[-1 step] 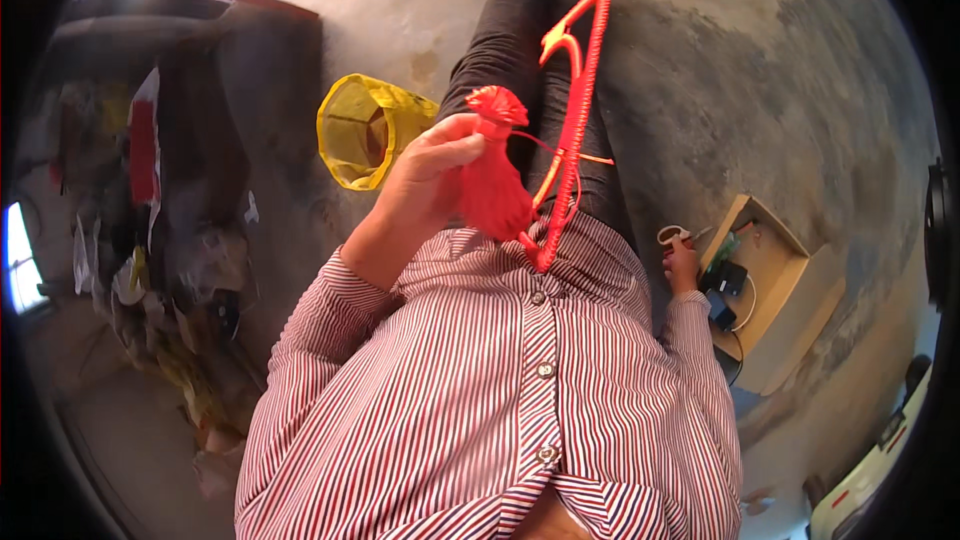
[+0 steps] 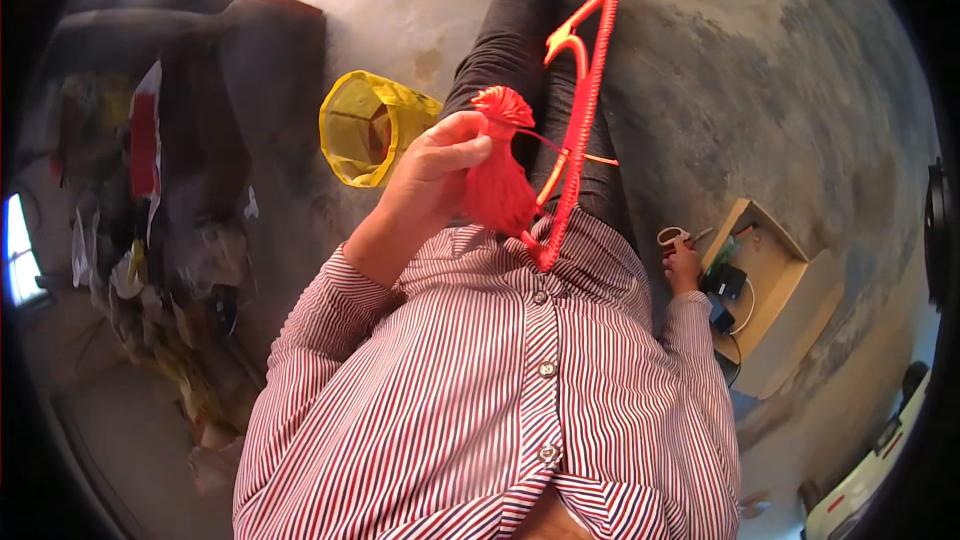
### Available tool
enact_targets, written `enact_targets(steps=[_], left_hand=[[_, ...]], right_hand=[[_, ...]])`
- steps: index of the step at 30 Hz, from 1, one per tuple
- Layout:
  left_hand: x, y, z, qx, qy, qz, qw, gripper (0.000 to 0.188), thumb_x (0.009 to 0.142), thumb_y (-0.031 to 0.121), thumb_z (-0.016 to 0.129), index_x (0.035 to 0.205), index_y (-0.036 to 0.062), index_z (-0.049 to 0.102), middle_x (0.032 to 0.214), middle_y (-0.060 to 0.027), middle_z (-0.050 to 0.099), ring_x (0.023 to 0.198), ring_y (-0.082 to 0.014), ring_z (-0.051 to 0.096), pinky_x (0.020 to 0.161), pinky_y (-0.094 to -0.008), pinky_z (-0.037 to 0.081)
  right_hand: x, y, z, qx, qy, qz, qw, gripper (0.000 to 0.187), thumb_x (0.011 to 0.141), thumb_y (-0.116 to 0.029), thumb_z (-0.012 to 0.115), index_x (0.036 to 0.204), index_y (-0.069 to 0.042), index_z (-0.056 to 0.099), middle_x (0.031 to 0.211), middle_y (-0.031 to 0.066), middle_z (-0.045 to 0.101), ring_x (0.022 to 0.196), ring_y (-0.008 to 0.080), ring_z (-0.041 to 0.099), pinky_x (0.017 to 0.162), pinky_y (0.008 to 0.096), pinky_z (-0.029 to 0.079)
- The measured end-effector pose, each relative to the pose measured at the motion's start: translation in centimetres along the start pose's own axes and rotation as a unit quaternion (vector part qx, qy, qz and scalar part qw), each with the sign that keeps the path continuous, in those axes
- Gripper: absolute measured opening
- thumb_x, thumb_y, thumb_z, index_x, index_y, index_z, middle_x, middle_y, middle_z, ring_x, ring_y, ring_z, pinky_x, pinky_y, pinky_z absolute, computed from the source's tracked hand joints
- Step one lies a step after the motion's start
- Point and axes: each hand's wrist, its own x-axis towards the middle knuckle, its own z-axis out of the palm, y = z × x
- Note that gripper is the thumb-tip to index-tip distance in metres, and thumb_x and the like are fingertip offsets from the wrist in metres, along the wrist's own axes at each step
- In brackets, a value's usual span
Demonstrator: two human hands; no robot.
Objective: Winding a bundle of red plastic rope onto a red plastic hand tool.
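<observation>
My left hand (image 2: 432, 172) pinches the narrow neck of a red gathered bundle (image 2: 500, 185), like a tassel or small pouch, with a pleated, flared top. Beside it a long red cord-wrapped frame (image 2: 598, 70) with a curved inner piece rests along my lap and thigh. A thin red cord (image 2: 550, 145) runs from the bundle's neck over to the frame. Low at my right side, my right hand (image 2: 682, 268) closes on scissors (image 2: 671, 236) with pale looped handles. Their blades point away from me, and part of the grip is hidden.
An open cardboard box (image 2: 790, 260) with black devices and a white cable stands by my right hand. Left of my legs is a yellow mesh basket (image 2: 322, 130). A dark cabinet-like piece (image 2: 285, 50) with scraps and bags lies farther left. The floor is grey concrete.
</observation>
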Motion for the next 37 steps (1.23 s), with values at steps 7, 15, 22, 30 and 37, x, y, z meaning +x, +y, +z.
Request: enact_targets(steps=[7,15,22,30,37], left_hand=[[-0.8,2.6,-3.1,-0.017,0.112,0.087,0.990,0.024,0.092,0.004,0.057,0.116,0.0026,0.057,0.106,-0.0054,0.063,0.097,-0.0162,0.062,0.090,-0.0317,0.050],[-0.5,4.6,-19.5,-0.032,0.279,0.238,0.930,0.024,0.095,0.006,0.053,0.118,-0.0018,0.056,0.113,-0.0113,0.063,0.104,-0.0209,0.063,0.096,-0.0356,0.049],[0.2,3.1,-26.4,0.095,0.403,0.079,0.907,0.034,0.092,0.015,0.060,0.121,-0.0006,0.055,0.109,-0.0077,0.062,0.098,-0.0206,0.061,0.085,-0.0375,0.051],[1.6,0.5,-19.3,0.258,0.309,0.074,0.912,0.039,0.089,0.020,0.064,0.122,0.0013,0.057,0.105,-0.0061,0.063,0.088,-0.0139,0.059,0.076,-0.0285,0.047],[2.4,0.1,-16.2,0.384,0.285,0.152,0.865,0.031,0.087,0.015,0.066,0.115,0.0031,0.064,0.113,-0.0090,0.059,0.093,-0.0171,0.062,0.081,-0.0279,0.050]], right_hand=[[0.1,-3.3,-1.2,0.031,-0.014,-0.098,0.995,0.031,0.089,-0.039,0.061,0.089,-0.008,0.060,0.074,0.0005,0.059,0.057,0.0111,0.056,0.044,0.0273,0.037],[-8.6,-15.4,2.4,0.109,-0.132,-0.235,0.957,0.027,0.092,-0.028,0.062,0.107,-0.006,0.063,0.089,0.0015,0.067,0.074,0.0084,0.060,0.060,0.0239,0.045],[-21.0,-23.6,6.1,0.244,-0.355,-0.292,0.854,0.056,0.098,-0.052,0.047,0.120,-0.001,0.056,0.104,0.0086,0.066,0.089,0.0126,0.065,0.070,0.0236,0.053],[-26.8,-24.7,6.2,0.144,-0.368,-0.328,0.858,0.042,0.093,-0.023,0.058,0.124,0.005,0.050,0.103,0.0152,0.067,0.092,0.0187,0.066,0.076,0.0284,0.055],[-28.2,-23.9,1.6,0.272,-0.336,-0.348,0.831,0.046,0.089,-0.010,0.050,0.132,0.007,0.047,0.113,0.0224,0.066,0.098,0.0261,0.069,0.071,0.0254,0.057]])
